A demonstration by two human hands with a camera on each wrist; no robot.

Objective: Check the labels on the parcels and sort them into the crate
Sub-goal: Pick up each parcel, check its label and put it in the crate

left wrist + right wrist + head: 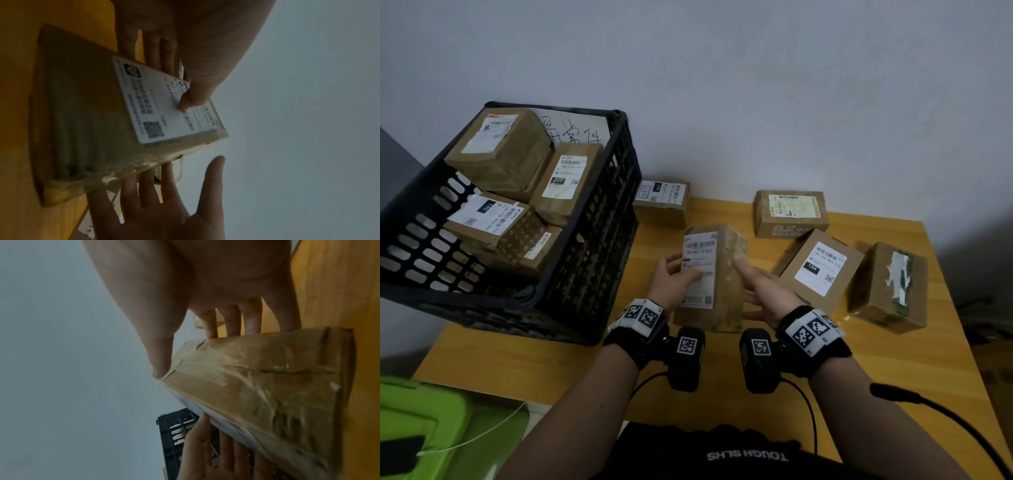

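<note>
Here the left hand grips the taped parcel, thumb pressed on its white label, while the right hand lies with straight fingers against its other side, the parcel tilted above the tabletop middle, beside the black crate holding 4 parcels at the left edge

A yellow wooden bench is standing against a plain pale grey wall. A bright green plastic bin lid is sitting at the lower left, just off the bench's near corner, with a thin white cord trailing across it. A black cable is curving over the bench's right near edge. A black garment with white lettering is showing at the bottom edge, its lettering reading upside down.
</note>
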